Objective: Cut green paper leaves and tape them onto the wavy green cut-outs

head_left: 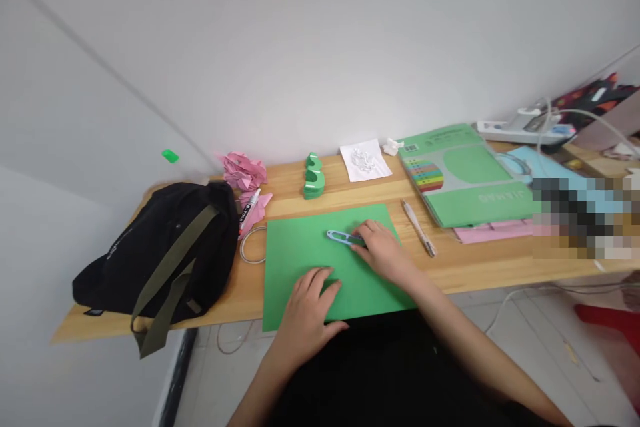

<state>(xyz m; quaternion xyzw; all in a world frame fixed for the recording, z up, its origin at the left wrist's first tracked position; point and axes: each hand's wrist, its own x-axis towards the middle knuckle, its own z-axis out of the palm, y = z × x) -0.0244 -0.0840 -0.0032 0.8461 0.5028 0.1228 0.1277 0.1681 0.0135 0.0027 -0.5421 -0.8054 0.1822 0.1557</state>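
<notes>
And the right hand (381,248) hides one end of the blue tool (339,236); blocky pixels (583,218) mask some tabletop (475,270)!

On the tabletop (285,192), the sheet (295,247) lies in the middle with the hand tool (351,239) on it, the bag (150,240) to its left, the pen (419,227) and then the packet (480,167) to its right, and the napkin (383,170) behind it

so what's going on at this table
A person's right hand holds one end of a blue tool over a sheet of green paper. The left hand rests on the paper, nearer the person, fingers slightly spread. The sheet looks uncut in what shows. A pen lies to its right, a black bag to its left.
</notes>
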